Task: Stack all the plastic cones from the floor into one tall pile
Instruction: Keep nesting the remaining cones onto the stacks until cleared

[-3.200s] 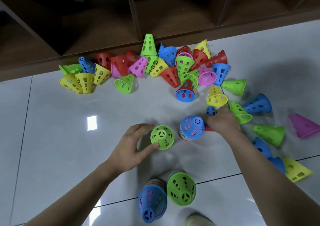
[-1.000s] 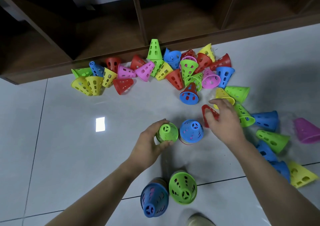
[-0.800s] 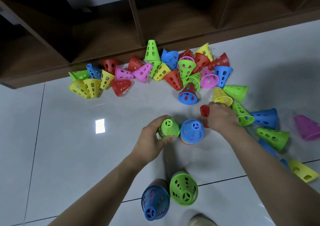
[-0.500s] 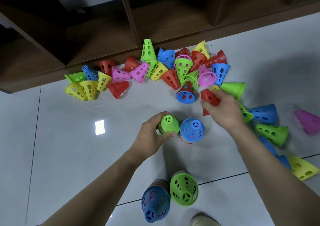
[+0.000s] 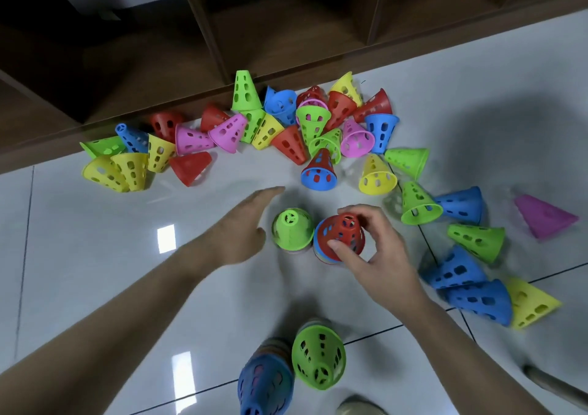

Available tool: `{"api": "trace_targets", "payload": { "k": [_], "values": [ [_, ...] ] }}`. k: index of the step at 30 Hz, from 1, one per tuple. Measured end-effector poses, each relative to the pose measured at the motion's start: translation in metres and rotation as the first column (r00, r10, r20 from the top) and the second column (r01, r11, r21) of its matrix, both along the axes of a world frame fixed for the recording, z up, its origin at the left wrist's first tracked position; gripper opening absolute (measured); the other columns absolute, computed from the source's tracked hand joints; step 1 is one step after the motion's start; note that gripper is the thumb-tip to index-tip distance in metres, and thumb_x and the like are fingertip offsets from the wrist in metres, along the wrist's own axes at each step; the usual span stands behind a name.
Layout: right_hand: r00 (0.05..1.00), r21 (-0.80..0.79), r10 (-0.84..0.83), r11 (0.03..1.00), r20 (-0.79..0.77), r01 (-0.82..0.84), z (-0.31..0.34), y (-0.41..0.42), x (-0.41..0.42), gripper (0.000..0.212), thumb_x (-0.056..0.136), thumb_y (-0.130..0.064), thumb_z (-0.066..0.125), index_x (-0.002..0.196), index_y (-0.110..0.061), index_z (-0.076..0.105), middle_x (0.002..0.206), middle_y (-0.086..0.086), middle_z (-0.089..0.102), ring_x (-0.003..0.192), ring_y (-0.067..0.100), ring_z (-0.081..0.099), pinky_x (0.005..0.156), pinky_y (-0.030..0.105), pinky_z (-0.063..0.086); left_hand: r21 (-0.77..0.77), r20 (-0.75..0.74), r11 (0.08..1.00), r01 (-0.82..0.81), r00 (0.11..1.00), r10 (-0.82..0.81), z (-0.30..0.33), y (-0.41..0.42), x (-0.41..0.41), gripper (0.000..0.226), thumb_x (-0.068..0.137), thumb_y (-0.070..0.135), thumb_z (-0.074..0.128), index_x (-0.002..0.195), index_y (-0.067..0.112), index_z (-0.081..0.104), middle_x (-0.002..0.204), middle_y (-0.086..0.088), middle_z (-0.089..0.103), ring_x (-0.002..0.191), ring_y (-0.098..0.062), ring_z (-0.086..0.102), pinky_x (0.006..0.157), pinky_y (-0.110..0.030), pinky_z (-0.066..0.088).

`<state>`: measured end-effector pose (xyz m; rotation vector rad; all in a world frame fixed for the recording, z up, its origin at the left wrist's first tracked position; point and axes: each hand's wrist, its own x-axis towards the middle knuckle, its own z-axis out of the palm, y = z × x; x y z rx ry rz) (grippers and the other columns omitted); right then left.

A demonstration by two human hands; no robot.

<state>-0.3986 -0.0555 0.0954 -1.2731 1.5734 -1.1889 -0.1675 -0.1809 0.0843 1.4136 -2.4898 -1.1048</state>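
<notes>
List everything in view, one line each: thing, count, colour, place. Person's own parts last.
loose cones: many; red, blue, green, yellow, pink; lying along the shelf base and at the right
green-topped stack: one; green on top; mid-floor
red cone: one; red; on top of the stack just right of the green-topped one
near stacks: two; blue-topped and green-topped; bottom centre
shelf unit: one; dark wood; top
floor: one; pale glossy tiles; underneath everything
left grip: one; fingers straight; beside the green-topped stack
right grip: one; fingers curled round the red cone
</notes>
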Motion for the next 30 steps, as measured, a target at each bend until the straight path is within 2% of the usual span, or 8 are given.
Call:
{"api": "trace_targets", "payload": {
  "k": [2,5,7,10,12,16,21,30],
  "values": [
    [0.999,0.022,0.017,1.000,-0.031,-0.016,-0.005,-0.001,0.000,0.043,0.080,-0.014,0.080,0.117,-0.022,0.059,0.113,-0.010,0.065,0.108,0.016,0.064,0.093,0.033,0.053,-0.087,0.036,0.996,-0.019,0.999,0.022,0.000,-0.025,-0.003,0.081,0.076,-0.015,0.052,0.151,0.013,0.039,0.152,-0.009,0.040,0.142,-0.023,0.036,0.112,-0.006,0.017],
    [0.981,0.024,0.074,0.997,-0.179,-0.070,-0.011,-0.002,0.000,0.045,0.083,-0.016,0.079,0.123,-0.018,0.058,0.119,-0.009,0.063,0.110,0.003,0.059,0.096,0.024,0.049,-0.185,0.108,0.983,0.008,0.994,0.012,-0.009,-0.061,-0.019,0.078,0.080,-0.002,0.064,0.151,0.014,0.037,0.156,-0.016,0.033,0.145,-0.034,0.030,0.120,-0.043,0.029],
    [0.970,0.015,0.084,0.996,-0.229,-0.083,-0.015,-0.004,-0.001,0.045,0.086,-0.017,0.077,0.126,-0.016,0.057,0.121,-0.009,0.062,0.112,0.001,0.058,0.097,0.019,0.046,-0.219,0.161,0.975,0.026,0.987,0.009,-0.015,-0.079,-0.031,0.084,0.082,0.004,0.068,0.155,0.017,0.030,0.161,-0.018,0.023,0.148,-0.037,0.022,0.119,-0.051,0.029],
    [0.969,-0.010,0.042,0.999,-0.245,-0.046,-0.020,-0.010,-0.004,0.045,0.088,-0.019,0.075,0.128,-0.016,0.055,0.124,-0.008,0.062,0.112,0.003,0.058,0.097,0.014,0.043,-0.228,0.224,0.973,0.029,0.974,0.024,-0.020,-0.098,-0.049,0.091,0.083,0.000,0.065,0.158,0.025,0.020,0.166,-0.011,0.009,0.151,-0.035,0.013,0.122,-0.050,0.022],
    [0.969,-0.012,0.014,1.000,-0.246,-0.017,-0.022,-0.016,-0.002,0.046,0.088,-0.019,0.075,0.129,-0.015,0.055,0.124,-0.008,0.062,0.110,0.005,0.058,0.096,0.014,0.043,-0.321,0.367,0.933,0.161,0.930,-0.035,-0.021,-0.107,-0.058,0.090,0.082,-0.003,0.060,0.158,0.026,0.020,0.167,-0.005,0.003,0.151,-0.032,0.010,0.122,-0.046,0.017],
    [0.972,-0.017,-0.016,1.000,-0.235,0.012,-0.025,-0.028,0.002,0.046,0.087,-0.021,0.075,0.129,-0.016,0.055,0.122,-0.008,0.062,0.108,0.007,0.060,0.092,0.017,0.047,-0.434,0.688,0.703,0.564,0.711,-0.146,-0.022,-0.116,-0.075,0.075,0.085,0.008,0.059,0.153,0.024,0.029,0.164,-0.007,0.012,0.151,-0.031,0.009,0.124,-0.045,0.012],
    [0.977,-0.073,-0.073,0.996,-0.200,0.059,-0.033,-0.028,0.006,0.046,0.086,-0.022,0.074,0.126,-0.017,0.053,0.121,-0.006,0.060,0.109,0.003,0.058,0.092,0.021,0.048,-0.469,0.687,0.737,0.486,0.725,-0.041,-0.016,-0.121,-0.086,0.068,0.080,0.004,0.063,0.142,0.020,0.041,0.142,-0.009,0.037,0.130,-0.032,0.033,0.109,-0.041,0.032],
    [0.982,-0.072,-0.063,0.996,-0.176,0.051,-0.038,-0.029,0.004,0.045,0.086,-0.024,0.074,0.125,-0.018,0.053,0.119,-0.008,0.058,0.109,0.003,0.058,0.092,0.021,0.048,-0.383,0.829,0.758,0.528,0.559,0.030,-0.013,-0.110,-0.054,0.040,0.088,0.024,0.061,0.128,0.023,0.055,0.139,-0.012,0.040,0.127,-0.033,0.036,0.109,-0.044,0.030]
  ]
}}
